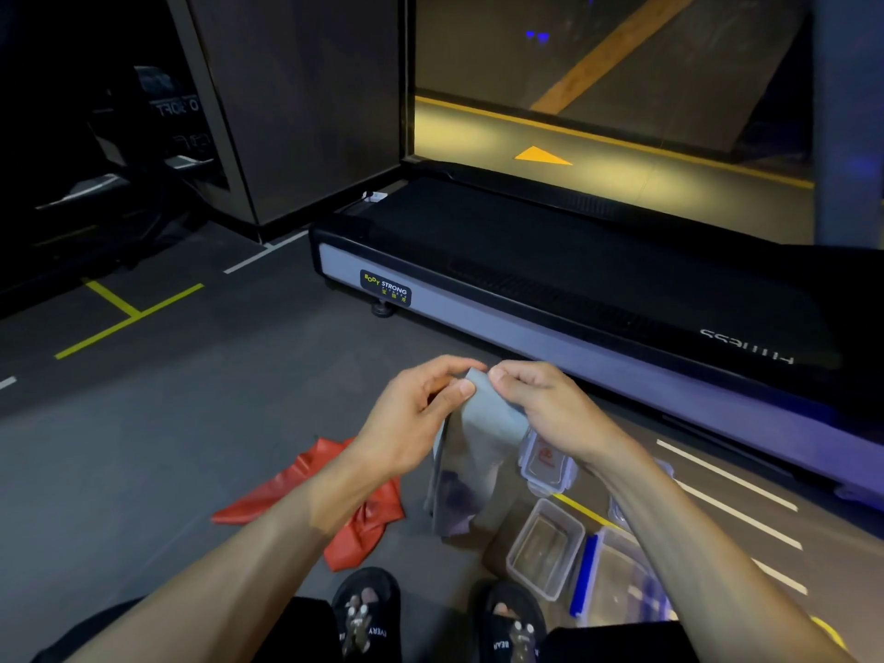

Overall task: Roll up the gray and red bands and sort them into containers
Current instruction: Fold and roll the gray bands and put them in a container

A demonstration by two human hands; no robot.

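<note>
**Q:** State the grip condition and band location.

**A:** Both hands pinch the top edge of the flat gray elastic band (483, 423). The left hand (421, 413) closes thumb and forefinger on the left corner; the right hand (540, 404) closes likewise on the right corner. The band hangs loose below the grip, above the floor, unrolled.

**Q:** Hand pose?

**A:** Both forearms reach forward and converge; knuckles face up and the fingertips nearly meet at the band's top edge.

**Q:** Task progress?

**A:** Judged early. The crumpled red elastic band (363, 509) lies flat on the dark floor (167, 447), under the left forearm. The open clear rectangular plastic container (545, 547) near the right foot appears empty. A second clear container with blue clips (617, 576) sits beside it; its contents cannot be determined. Both rolling and sorting remain.
</note>
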